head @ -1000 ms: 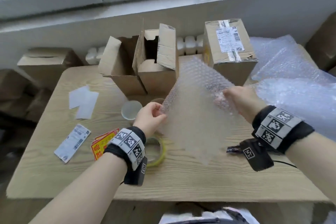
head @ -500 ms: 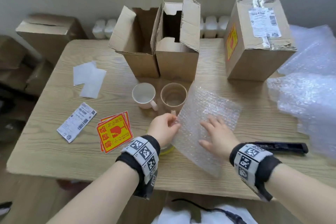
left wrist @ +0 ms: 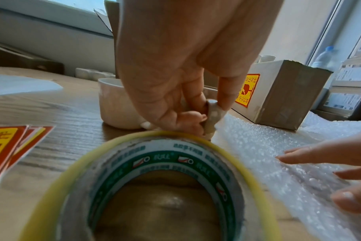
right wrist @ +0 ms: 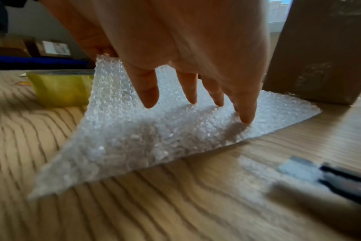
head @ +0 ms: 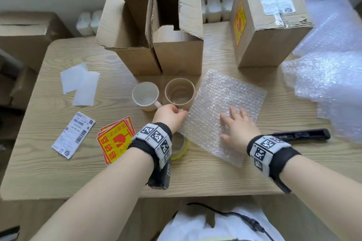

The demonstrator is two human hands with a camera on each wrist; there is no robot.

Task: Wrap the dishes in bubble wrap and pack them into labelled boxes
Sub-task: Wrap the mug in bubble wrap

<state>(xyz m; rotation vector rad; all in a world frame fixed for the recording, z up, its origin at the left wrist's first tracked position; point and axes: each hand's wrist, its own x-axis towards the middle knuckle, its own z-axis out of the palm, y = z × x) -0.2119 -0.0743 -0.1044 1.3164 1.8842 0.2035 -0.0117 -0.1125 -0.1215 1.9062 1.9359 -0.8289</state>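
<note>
The bubble wrap sheet (head: 221, 115) now lies flat on the table (head: 58, 172), where a moment ago it hung in the air between both hands, so the wrapping surface looks ready. The right hand (head: 240, 127) presses it down with fingers spread and straight, while the left hand (head: 170, 117), at the sheet's nine o'clock edge, has left the wrap and seems to pinch the handle of the tan mug (head: 179, 93), though the wrist view is crowded. The white mug (head: 146, 96) stands just beside it at nine o'clock, open boxes (head: 156, 45) at twelve, the tape roll (left wrist: 155, 187) at six.
</note>
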